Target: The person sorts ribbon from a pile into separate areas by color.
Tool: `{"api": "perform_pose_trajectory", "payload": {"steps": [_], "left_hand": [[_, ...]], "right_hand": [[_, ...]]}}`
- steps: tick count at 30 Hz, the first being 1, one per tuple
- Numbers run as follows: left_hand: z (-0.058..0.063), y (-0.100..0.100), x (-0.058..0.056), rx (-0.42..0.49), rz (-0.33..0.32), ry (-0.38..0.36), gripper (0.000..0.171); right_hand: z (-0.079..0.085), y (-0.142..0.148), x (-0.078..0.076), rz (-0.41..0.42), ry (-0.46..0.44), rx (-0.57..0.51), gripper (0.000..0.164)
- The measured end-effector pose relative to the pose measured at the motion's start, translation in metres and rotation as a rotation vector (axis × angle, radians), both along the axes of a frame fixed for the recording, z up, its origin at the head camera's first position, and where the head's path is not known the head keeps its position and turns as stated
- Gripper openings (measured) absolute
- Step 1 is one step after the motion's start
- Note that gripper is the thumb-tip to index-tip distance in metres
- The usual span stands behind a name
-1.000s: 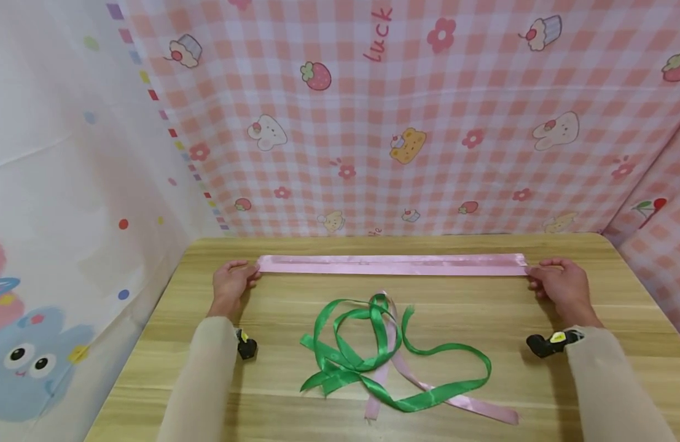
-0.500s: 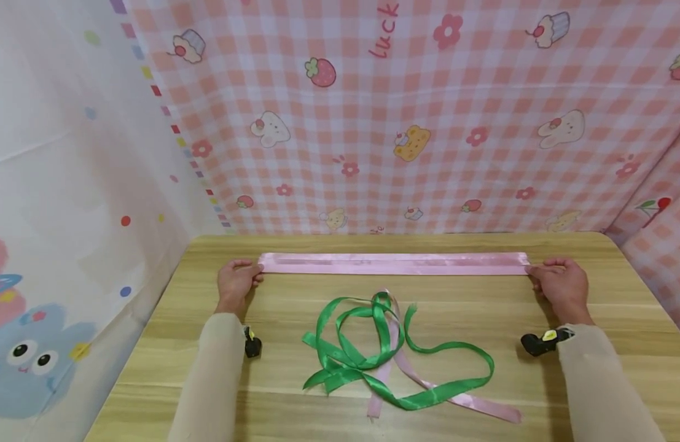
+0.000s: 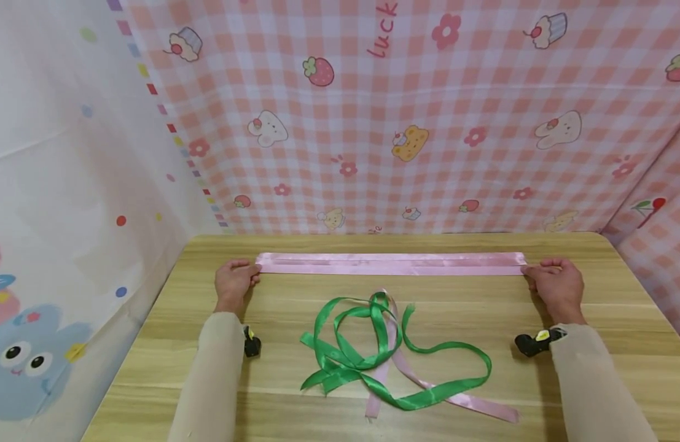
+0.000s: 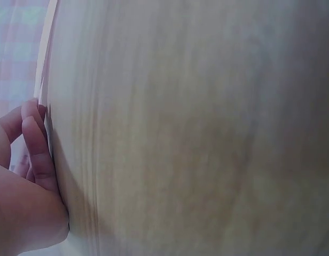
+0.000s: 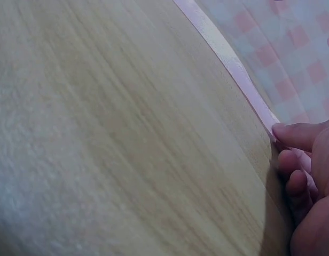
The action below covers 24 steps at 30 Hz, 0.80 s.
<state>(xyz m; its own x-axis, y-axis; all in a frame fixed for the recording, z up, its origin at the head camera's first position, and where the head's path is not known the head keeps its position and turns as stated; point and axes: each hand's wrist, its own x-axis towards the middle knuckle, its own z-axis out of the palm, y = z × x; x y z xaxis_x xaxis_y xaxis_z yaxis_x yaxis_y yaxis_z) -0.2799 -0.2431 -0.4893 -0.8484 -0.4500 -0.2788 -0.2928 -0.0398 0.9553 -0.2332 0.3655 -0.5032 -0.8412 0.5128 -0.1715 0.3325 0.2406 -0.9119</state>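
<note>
A pink satin ribbon lies stretched straight from side to side near the table's back edge, in two parallel bands. At its left end my left hand pinches the near corner between thumb and fingers. My right hand holds the opposite end the same way. The right wrist view has the thumb on top of the ribbon end, other fingers curled below. Seen edge-on in the left wrist view, the ribbon runs up from the fingertips.
Nearer on the wooden table, a loosely looped green ribbon lies over another pink ribbon. Behind the table hangs a pink checked cloth, with a white printed cloth at left. A black wrist camera sits at the right sleeve.
The right hand and forearm have shifted slightly left, while the left forearm has moved a little right. Both hands keep hold of the pink ribbon's ends. The head view has tilted slightly.
</note>
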Motion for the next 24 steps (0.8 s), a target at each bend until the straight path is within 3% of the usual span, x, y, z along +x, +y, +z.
{"api": "perform_pose_trajectory", "payload": {"steps": [7, 14, 22, 24], "left_hand": [[0.0, 0.0, -0.001, 0.008, 0.013, -0.005, 0.026], [0.001, -0.004, 0.002, 0.05, 0.004, -0.039, 0.041], [-0.001, -0.004, 0.005, 0.126, 0.041, 0.042, 0.044], [-0.003, -0.004, 0.006, 0.1, 0.026, 0.054, 0.042]], "right_hand": [[0.002, 0.0, 0.001, 0.001, -0.015, 0.002, 0.031], [0.003, -0.002, 0.002, -0.001, -0.002, -0.038, 0.033], [0.002, -0.002, 0.008, -0.023, 0.058, -0.053, 0.034], [0.003, -0.002, 0.01, -0.022, 0.067, -0.091, 0.034]]}}
